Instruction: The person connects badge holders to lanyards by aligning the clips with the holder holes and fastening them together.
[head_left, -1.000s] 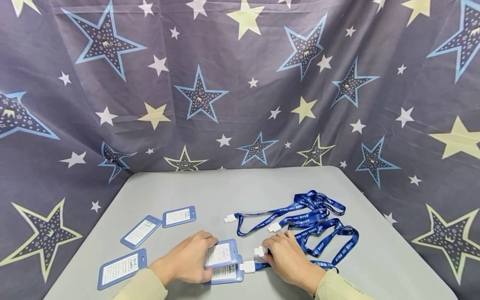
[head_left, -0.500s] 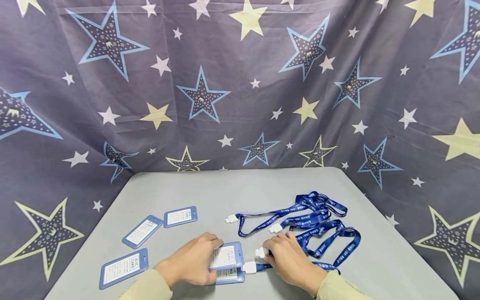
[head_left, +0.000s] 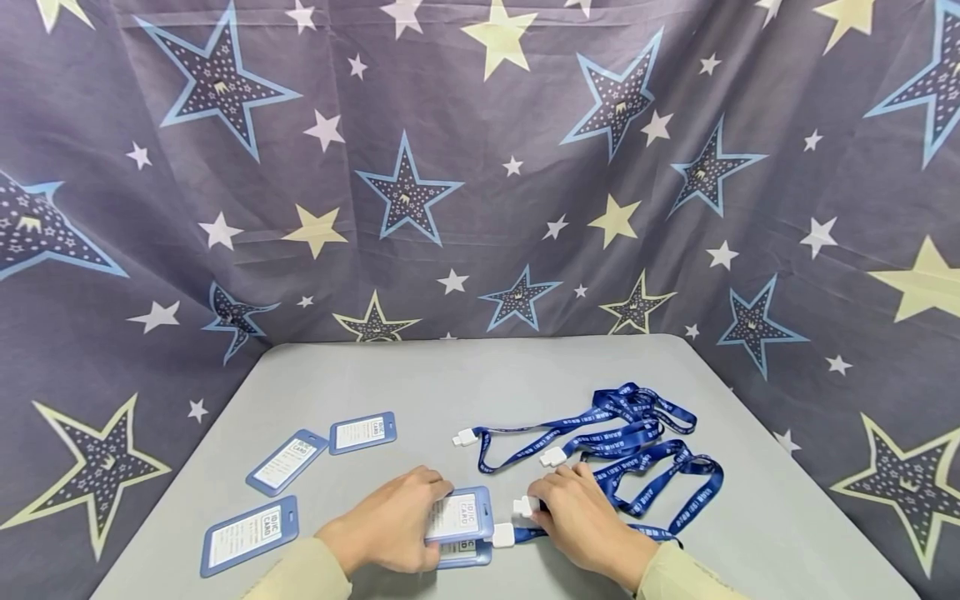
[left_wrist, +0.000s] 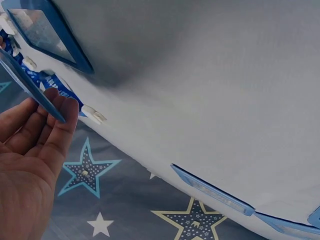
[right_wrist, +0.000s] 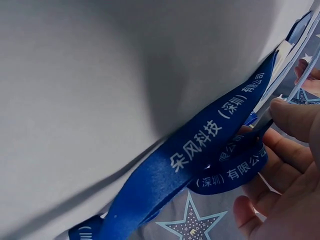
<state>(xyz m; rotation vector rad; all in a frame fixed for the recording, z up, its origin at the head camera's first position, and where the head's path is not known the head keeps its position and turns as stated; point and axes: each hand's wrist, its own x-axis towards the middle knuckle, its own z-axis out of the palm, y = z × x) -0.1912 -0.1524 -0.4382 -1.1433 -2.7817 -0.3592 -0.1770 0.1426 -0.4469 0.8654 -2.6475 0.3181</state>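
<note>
My left hand [head_left: 393,521] grips a blue ID card holder [head_left: 459,515] by its left end, thumb below and fingers above. In the left wrist view that held card holder [left_wrist: 31,86] is seen nearly edge-on. Partly hidden under it, a second card holder [head_left: 463,554] lies on the table, its slotted end at the white clip [head_left: 504,535] of a lanyard. My right hand [head_left: 581,521] pinches another white clip [head_left: 525,506] just right of the held card holder, with a small gap between. A blue lanyard [right_wrist: 200,135] with white lettering runs beside the right fingers.
On the left of the grey table [head_left: 420,375] lie three more card holders, the nearest card holder [head_left: 250,536] alone. Tangled blue lanyards [head_left: 630,408] lie at the right, two with white clips, a far clip [head_left: 465,437] and a middle clip [head_left: 553,456]. A star-patterned curtain [head_left: 465,233] stands behind.
My left hand has moved right with the card holder, narrowing the gap to the clip in my right hand. The right hand has hardly moved, and the head view has shifted slightly.
</note>
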